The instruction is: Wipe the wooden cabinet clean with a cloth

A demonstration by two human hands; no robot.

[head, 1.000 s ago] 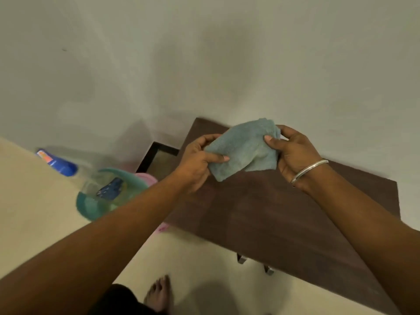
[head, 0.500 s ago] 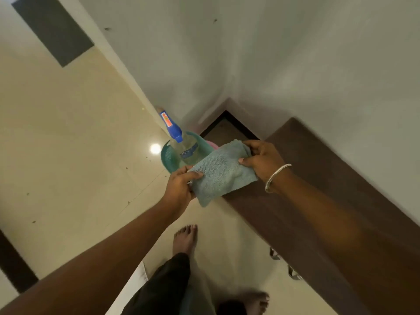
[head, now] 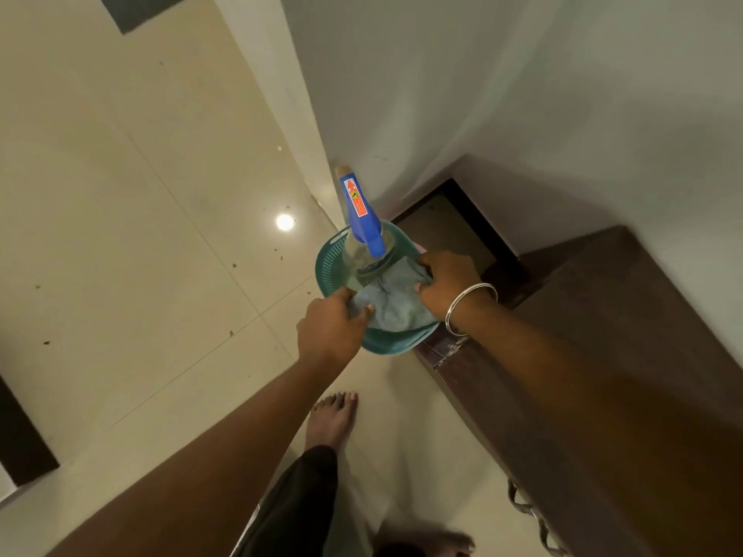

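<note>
Two hands hold one grey-blue cloth [head: 392, 303] between them, bunched and sagging over the open mouth of a teal plastic basket [head: 333, 255] on the floor; the left hand [head: 329, 329] curls its fingers round the cloth's near corner, and the right hand [head: 446, 281], a metal bangle [head: 468, 305] on its wrist, pinches the far edge with fingers and thumb; gripped at both ends like this, the cloth looks set to be lowered into the basket or readied beside the spray bottle [head: 364, 223], whose blue trigger head stands up out of the same basket; which of the two is meant I cannot tell. The wooden cabinet [head: 627, 355] lies just to the right, its dark top running along the wall [head: 522, 94] and its near corner close beside the basket's rim; the cloth hangs clear of the wood, so no wiping is under way here. Beneath, a bare foot [head: 333, 420] stands on the pale tiled floor [head: 140, 235].
</note>
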